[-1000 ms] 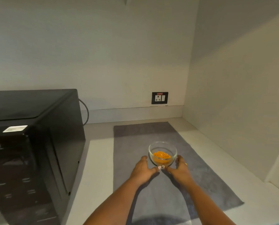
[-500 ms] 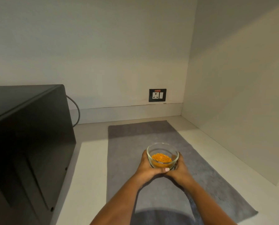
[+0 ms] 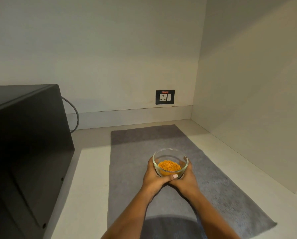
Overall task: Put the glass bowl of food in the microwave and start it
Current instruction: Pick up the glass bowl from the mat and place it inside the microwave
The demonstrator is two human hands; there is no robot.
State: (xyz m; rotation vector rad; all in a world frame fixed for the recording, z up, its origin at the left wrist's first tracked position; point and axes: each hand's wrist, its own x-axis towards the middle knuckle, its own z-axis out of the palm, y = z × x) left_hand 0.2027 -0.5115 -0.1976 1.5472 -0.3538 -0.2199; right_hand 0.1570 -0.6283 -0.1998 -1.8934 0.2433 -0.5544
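A small glass bowl (image 3: 170,153) with orange shredded food in it sits between both my hands above the grey mat (image 3: 132,152). My left hand (image 3: 153,179) wraps its left side, thumb across the front. My right hand (image 3: 187,181) cups its right side. The black microwave (image 3: 27,144) stands at the left; only its top and right side show, and its door is out of frame.
A grey cable (image 3: 75,116) runs from behind the microwave. A black wall socket (image 3: 165,97) is on the back wall. A side wall (image 3: 256,109) closes the counter on the right. Pale countertop (image 3: 90,178) lies between microwave and mat.
Both hands closed around the bowl and raised it slightly off the mat. My view shifted right, so less of the microwave shows.
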